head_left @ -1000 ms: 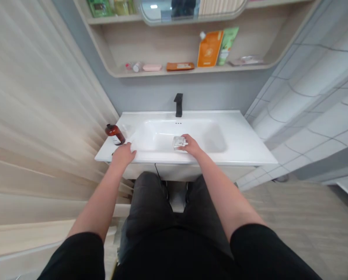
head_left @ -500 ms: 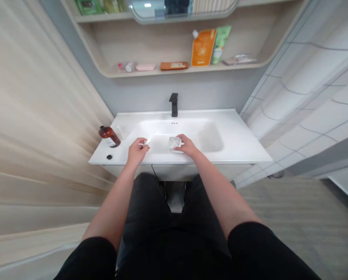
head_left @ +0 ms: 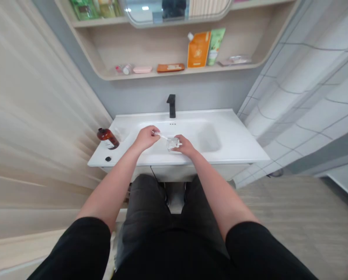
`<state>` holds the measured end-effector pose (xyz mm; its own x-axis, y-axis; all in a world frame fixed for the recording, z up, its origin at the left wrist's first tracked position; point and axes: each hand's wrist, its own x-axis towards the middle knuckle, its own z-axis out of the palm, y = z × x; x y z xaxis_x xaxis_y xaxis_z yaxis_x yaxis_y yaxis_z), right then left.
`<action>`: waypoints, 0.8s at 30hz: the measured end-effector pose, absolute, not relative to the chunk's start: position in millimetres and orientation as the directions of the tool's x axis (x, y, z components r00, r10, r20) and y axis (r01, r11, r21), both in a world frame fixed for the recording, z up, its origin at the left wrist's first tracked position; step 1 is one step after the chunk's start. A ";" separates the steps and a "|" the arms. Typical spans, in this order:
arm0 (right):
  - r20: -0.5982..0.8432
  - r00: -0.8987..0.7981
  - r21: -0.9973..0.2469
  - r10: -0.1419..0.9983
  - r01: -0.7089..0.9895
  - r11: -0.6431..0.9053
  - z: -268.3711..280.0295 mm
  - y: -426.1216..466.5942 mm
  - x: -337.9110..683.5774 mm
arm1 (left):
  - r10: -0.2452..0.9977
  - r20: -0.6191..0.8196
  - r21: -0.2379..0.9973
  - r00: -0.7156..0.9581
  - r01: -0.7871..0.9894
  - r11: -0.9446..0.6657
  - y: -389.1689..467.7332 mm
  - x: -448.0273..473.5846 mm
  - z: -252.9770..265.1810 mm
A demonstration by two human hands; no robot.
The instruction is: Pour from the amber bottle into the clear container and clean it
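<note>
My right hand [head_left: 186, 146] is closed around a small clear cup [head_left: 171, 144] with a handle, held over the front of the white sink [head_left: 210, 140]. Pinched in the fingers of my left hand [head_left: 147, 137] is a slim whitish stick [head_left: 161, 135], its exact kind too small to make out. Its far end points right and reaches the cup's rim; whether it touches cannot be told. On the left of the counter a brown bottle [head_left: 109, 140] with a white label leans at a slant in the view. Near it lies a small black cap [head_left: 108, 159].
A black faucet [head_left: 172, 107] rises behind the basin. Above is a wall shelf [head_left: 174, 72] holding an orange pouch [head_left: 199, 49], a green tube [head_left: 216, 46] and several small items. A pale curtain [head_left: 45, 116] hangs on the left; a tiled wall [head_left: 302, 109] stands on the right.
My left hand has moved right and slightly up, bringing the whitish stick to the cup. The cup and my right hand have stayed nearly in place. The view has shifted slightly.
</note>
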<state>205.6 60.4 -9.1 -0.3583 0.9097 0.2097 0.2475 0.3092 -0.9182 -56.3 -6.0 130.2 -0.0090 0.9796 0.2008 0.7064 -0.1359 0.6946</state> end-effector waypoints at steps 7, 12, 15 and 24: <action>0.209 -0.368 -0.933 0.906 0.201 0.297 -7.3 59.2 205.3 | 0.969 0.230 0.560 0.095 0.801 -0.212 4.4 -32.6 151.1; 0.243 -0.364 -0.925 0.899 0.192 0.328 -10.8 60.4 204.0 | 0.960 0.260 0.519 0.103 0.824 -0.229 11.0 -28.0 158.7; 0.237 -0.361 -0.926 0.902 0.196 0.322 -10.6 60.1 203.9 | 0.948 0.270 0.451 0.169 0.847 -0.280 16.8 -22.7 158.8; 0.217 -0.357 -0.940 0.909 0.174 0.293 -6.0 59.9 202.3 | 0.947 0.108 0.390 0.302 0.863 -0.320 38.0 -6.1 157.0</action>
